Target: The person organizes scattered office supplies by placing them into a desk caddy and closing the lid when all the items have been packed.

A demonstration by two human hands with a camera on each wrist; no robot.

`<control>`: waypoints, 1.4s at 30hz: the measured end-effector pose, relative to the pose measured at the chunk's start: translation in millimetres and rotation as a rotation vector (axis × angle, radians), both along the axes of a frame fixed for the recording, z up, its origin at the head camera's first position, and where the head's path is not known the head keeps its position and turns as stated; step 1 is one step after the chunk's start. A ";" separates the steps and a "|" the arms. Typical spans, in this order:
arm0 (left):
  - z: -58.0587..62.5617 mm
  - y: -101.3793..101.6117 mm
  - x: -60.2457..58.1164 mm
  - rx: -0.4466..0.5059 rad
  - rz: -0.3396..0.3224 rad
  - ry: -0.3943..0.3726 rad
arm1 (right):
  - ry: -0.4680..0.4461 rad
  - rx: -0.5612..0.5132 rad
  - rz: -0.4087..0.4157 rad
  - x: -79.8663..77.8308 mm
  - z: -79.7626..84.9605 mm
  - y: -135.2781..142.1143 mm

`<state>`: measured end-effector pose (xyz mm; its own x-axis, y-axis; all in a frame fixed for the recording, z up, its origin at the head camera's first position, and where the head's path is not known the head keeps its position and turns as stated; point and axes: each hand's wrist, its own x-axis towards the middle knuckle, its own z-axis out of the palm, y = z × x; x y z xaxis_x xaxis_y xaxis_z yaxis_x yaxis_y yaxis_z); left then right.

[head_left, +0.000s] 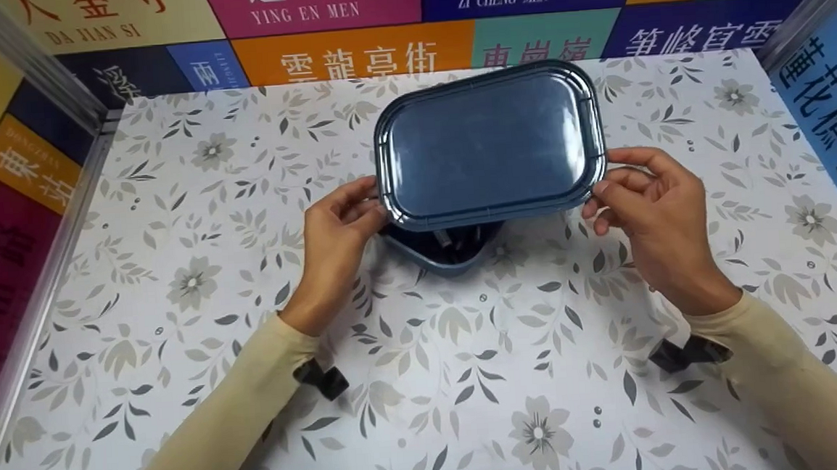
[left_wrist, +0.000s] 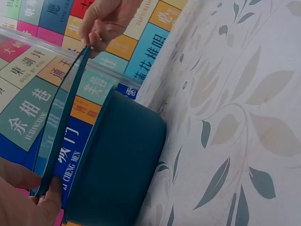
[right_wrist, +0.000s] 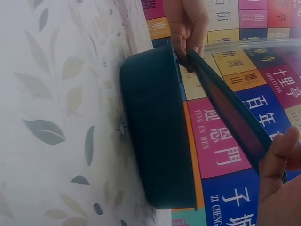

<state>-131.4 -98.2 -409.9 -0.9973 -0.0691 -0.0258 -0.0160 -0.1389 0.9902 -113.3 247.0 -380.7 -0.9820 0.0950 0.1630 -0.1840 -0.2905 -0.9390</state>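
Note:
A rectangular lid [head_left: 485, 144] with rounded corners, a dark teal rim and a see-through middle is held up over a box. My left hand [head_left: 342, 229] pinches its left edge, and my right hand [head_left: 653, 206] grips its right edge between thumb and fingers. Below it the deep teal box [left_wrist: 122, 160] stands on the table, apart from the lid in both wrist views. Only the box's front corner shows uncovered in the head view, with some dark, slim items [head_left: 455, 238] inside; their kind cannot be made out. The right wrist view shows the lid tilted.
White table covering [head_left: 427, 380] with a grey and beige leaf pattern lies under everything. Panels with coloured Chinese lettering [head_left: 357, 57] rise along the back and both sides. Each sleeve carries a small black wrist camera [head_left: 322, 379] near the cuff.

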 end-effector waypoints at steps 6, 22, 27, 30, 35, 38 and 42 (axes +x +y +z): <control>3.4 4.4 1.6 -0.111 0.011 0.079 | 0.127 -0.005 -0.051 1.2 11.5 -4.3; 1.3 5.5 -0.1 -0.159 0.045 0.144 | 0.198 0.061 -0.083 3.5 7.7 -6.4; 0.0 0.8 -2.4 -0.159 0.058 0.141 | 0.188 0.078 -0.044 2.7 2.6 -0.1; -0.3 -1.4 -2.7 -0.157 0.056 0.150 | 0.175 0.097 -0.023 1.9 -0.7 4.6; -0.3 -4.1 -2.1 -0.106 0.068 0.158 | 0.184 0.124 0.018 -0.5 -5.7 10.7; 0.2 -5.7 -2.1 -0.097 0.070 0.160 | 0.199 0.106 0.042 -1.1 -7.2 12.5; 1.0 -8.4 -2.6 -0.130 0.069 0.183 | 0.236 0.062 0.053 -0.5 -8.4 12.8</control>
<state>-134.0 -106.7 -409.0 -0.9773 -0.1284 0.1682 0.1702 -0.0046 0.9854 -113.8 259.8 -389.1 -0.9192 0.0269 0.3928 -0.3867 -0.2488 -0.8880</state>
